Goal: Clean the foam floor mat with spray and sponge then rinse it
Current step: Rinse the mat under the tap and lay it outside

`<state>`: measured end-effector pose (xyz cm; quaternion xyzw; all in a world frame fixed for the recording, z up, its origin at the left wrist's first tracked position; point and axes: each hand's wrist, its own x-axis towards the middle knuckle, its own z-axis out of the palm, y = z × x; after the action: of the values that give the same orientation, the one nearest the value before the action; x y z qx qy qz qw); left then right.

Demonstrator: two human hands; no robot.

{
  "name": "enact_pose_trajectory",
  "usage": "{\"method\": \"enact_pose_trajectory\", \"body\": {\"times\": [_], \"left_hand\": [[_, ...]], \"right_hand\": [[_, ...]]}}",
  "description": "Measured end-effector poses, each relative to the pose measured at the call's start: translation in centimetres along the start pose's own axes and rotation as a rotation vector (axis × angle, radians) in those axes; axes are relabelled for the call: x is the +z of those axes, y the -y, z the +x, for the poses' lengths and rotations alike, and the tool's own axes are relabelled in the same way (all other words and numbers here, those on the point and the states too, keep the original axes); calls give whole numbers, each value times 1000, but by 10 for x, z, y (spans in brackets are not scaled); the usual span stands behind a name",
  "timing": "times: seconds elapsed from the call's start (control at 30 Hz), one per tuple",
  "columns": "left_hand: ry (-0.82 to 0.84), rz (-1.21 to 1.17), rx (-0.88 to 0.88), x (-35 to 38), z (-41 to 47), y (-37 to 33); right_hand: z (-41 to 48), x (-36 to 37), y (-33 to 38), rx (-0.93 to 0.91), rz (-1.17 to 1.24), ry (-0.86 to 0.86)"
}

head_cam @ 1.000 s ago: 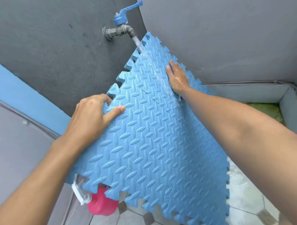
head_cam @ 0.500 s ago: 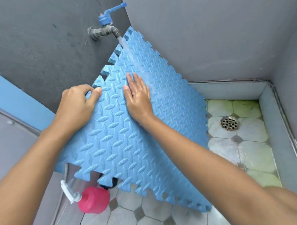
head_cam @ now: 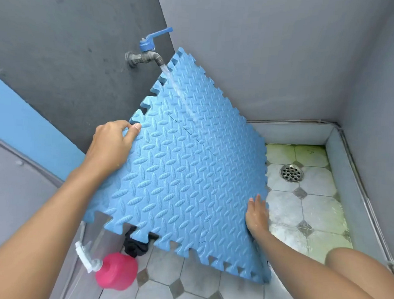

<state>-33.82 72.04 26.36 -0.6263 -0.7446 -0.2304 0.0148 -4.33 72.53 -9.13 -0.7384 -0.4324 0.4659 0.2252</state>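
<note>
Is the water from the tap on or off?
On. A stream of water runs from the tap spout onto the top corner of the blue mat and down its face.

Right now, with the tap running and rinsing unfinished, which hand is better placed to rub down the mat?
Probably right. The right hand lies flat on the lower right edge of the foam mat; the left hand grips its upper left edge, holding it under the tap.

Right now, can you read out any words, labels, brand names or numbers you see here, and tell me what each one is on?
No text can be read anywhere.
Mat: only a raised pattern and faint dark marks, no letters.
Spray bottle: no label shows from this side.
Tap: no legible marking.
</note>
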Motion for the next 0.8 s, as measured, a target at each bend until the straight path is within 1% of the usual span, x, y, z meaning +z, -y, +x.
{"method": "enact_pose_trajectory", "body": {"times": [0.1,0.23,0.27,0.3,0.37,0.4,0.47,0.53,0.6,0.67,0.73,0.8], "left_hand": [[11,7,-16,1,4,-2],[12,15,-28,0,3,-3],[9,15,-30,0,3,-3],[7,17,-33,0,3,-3],[15,23,-38,-3,3,-4],[19,21,-39,-4,3,-5],[22,0,-46,-4,3,-6],[34,-28,-67,-2,2,-6],[55,-48,-88,1,2,-5],[73,-55,-98,3,2,-4],[79,-53,-104,2,2,-5],[76,-51,-95,2,1,-5]], "right_hand": [[-25,14,87,-240,8,3],[-94,35,194,-723,58,82],[-111,40,214,-797,68,106],[-122,40,231,-819,101,140],[-122,27,255,-777,246,214],[-115,14,264,-783,307,218],[-98,-20,289,-796,387,178],[-86,-57,333,-759,412,120],[-74,-85,386,-704,345,116],[-72,-103,432,-675,165,148],[-70,-105,466,-685,-41,140],[-69,-96,489,-727,-196,115]]}}
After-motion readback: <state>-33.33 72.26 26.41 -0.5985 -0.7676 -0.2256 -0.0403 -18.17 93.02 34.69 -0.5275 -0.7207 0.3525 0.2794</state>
